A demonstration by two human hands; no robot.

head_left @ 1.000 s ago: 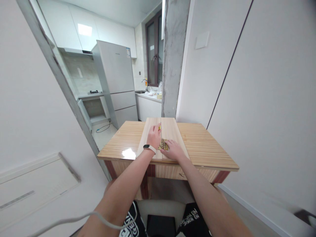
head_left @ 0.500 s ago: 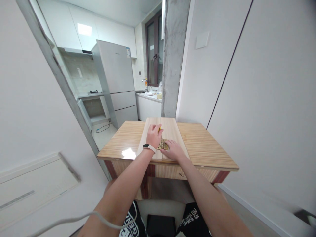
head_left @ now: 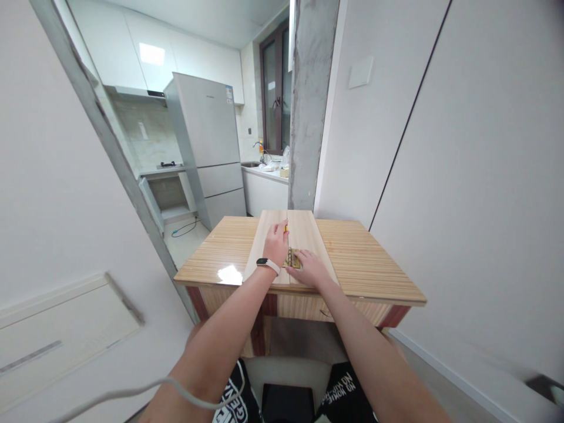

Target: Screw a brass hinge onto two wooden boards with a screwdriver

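My left hand [head_left: 275, 242], with a white-banded wristband [head_left: 268, 264], is closed around a slim yellow-and-black tool [head_left: 286, 228]. Most of that tool is hidden by my fingers, so its exact kind is unclear. Just below it, a brass-coloured hinge [head_left: 291, 257] lies over the seam between two pale wooden boards [head_left: 304, 226]. My right hand [head_left: 311, 267] holds the hinge from the right, its thumb along the near edge and its fingertips on the plate. The hinge's left leaf is partly covered by my left hand.
The boards lie across a wood-grain table [head_left: 365, 252] with a drawer in its front. A pale cable [head_left: 167, 382] crosses near my left arm. Beyond the table stand a grey fridge [head_left: 211, 123] and a sink counter [head_left: 268, 185]. A white wall [head_left: 462, 176] is at right.
My left hand has shifted slightly, and its wrist has turned inward, covering more of the hinge's left side. My right hand stays on the hinge.
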